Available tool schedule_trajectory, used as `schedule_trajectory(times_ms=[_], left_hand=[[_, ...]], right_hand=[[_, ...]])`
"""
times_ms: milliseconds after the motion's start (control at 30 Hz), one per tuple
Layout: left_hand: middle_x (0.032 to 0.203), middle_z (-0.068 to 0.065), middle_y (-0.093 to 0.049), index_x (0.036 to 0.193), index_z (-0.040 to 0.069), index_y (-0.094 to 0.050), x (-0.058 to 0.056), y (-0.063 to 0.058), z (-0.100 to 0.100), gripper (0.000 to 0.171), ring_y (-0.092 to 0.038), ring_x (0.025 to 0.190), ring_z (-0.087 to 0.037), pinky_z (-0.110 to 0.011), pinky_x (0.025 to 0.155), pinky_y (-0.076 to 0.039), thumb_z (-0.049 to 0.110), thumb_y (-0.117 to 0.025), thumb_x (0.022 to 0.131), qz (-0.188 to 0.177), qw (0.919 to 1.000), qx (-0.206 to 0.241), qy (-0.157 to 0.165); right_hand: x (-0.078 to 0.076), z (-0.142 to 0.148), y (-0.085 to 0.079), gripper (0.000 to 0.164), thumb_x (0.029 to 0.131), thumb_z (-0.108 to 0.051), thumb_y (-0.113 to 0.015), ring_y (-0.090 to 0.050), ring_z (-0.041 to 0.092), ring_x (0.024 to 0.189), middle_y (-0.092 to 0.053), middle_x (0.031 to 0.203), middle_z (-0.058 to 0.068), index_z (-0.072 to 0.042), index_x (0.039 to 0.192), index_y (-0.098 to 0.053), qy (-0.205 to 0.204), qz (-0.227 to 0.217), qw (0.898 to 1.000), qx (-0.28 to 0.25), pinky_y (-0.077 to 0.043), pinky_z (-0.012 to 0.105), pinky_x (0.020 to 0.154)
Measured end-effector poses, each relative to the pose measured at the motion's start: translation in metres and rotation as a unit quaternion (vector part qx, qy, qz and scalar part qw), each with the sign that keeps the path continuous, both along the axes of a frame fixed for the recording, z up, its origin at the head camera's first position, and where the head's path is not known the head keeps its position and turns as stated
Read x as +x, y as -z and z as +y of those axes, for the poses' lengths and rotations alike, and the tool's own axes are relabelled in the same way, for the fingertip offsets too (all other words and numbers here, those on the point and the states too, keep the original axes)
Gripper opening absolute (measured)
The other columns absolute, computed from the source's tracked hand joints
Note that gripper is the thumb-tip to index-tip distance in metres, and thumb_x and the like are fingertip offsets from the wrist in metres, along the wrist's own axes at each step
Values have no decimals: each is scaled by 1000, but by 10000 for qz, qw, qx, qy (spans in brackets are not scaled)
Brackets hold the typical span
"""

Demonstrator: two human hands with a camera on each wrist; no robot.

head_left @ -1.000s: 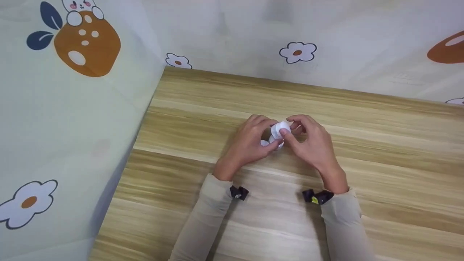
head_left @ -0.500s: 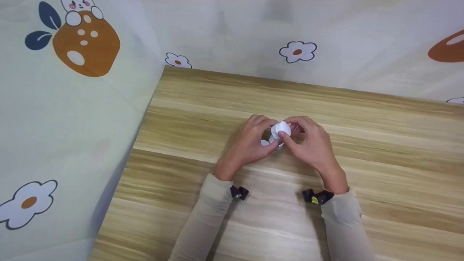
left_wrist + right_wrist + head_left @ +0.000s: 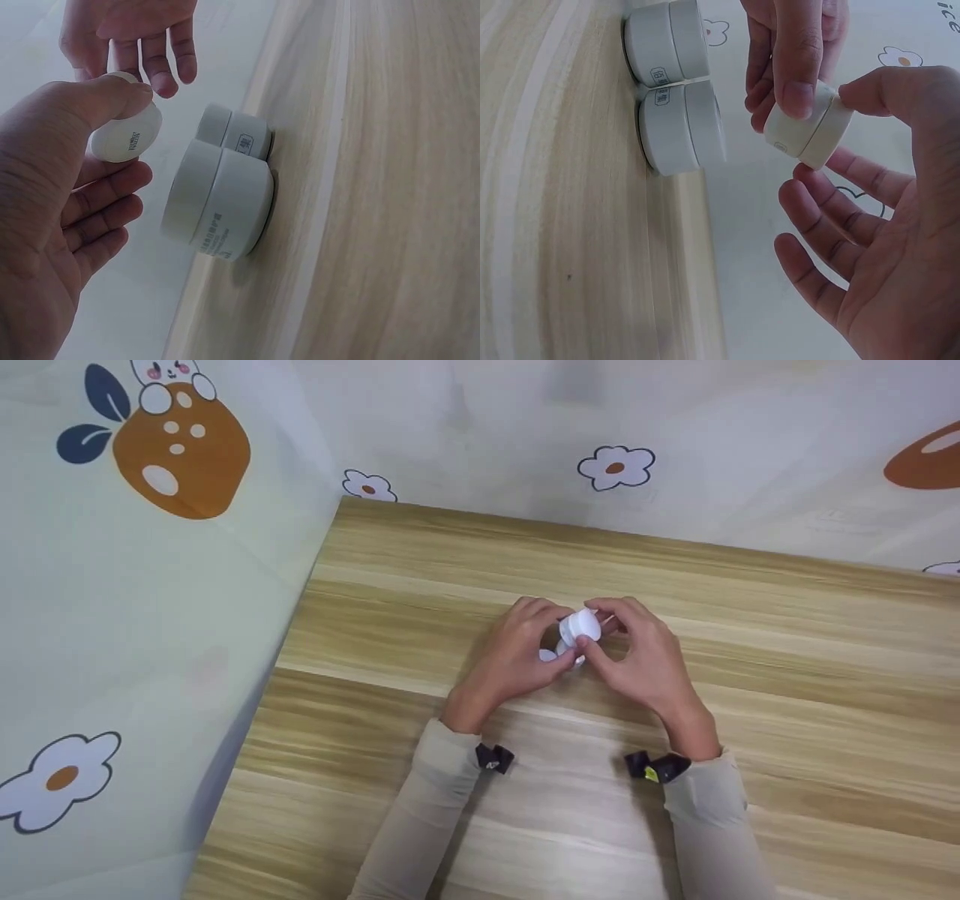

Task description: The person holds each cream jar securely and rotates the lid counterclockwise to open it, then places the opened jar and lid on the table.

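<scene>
A small white cream jar point(image 3: 570, 630) is held tilted above the table between both hands. My left hand point(image 3: 517, 652) grips its body with thumb and fingers; small print shows on the jar's base point(image 3: 126, 141) in the left wrist view. My right hand point(image 3: 645, 652) pinches the jar's lid point(image 3: 829, 133) between thumb and index finger, the other fingers spread below it. The lid sits on the jar. Two more white lidded jars stand side by side on the table under the hands: a nearer jar point(image 3: 217, 199) and a farther jar point(image 3: 234, 129) in the left wrist view.
The wood-grain table point(image 3: 420, 562) meets a pale cloth wall point(image 3: 480, 435) printed with flowers and fruit at the back. Another cloth wall point(image 3: 150, 622) runs along the left edge. Black wrist cameras point(image 3: 495, 759) sit at both cuffs.
My right index finger has come down onto the lid since one second ago. The right thumb has shifted slightly lower on the lid. My left hand has stayed in place.
</scene>
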State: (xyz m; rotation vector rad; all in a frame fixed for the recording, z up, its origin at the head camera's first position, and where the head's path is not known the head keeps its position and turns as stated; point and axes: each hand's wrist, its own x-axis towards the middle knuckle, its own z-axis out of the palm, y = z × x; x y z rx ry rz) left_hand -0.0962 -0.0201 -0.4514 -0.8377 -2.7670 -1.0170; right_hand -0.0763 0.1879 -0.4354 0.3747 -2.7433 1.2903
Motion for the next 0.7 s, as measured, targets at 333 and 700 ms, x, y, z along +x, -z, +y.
schedule_trajectory(times_ms=[333, 700], left_hand=[[122, -3, -74, 130, 12, -72, -1, 1, 1, 44, -64, 120, -21, -37, 104, -54, 37, -76, 93, -50, 10000, 17, -10], [124, -1, -74, 130, 14, -72, -1, 1, 0, 44, -64, 120, -21, -36, 103, -55, 35, -77, 92, -60, 10000, -38, 18]], right_hand=[[-1, -1, 1, 38, 94, -36, -79, -71, 24, 90, -74, 100, 8, -9, 120, -74, 348, -210, 9986, 344, -54, 42, 83], [-1, -2, 2, 35, 93, -26, -81, -69, 23, 88, -74, 102, 9, -9, 122, -75, 125, 10, 9995, 292, -54, 40, 81]])
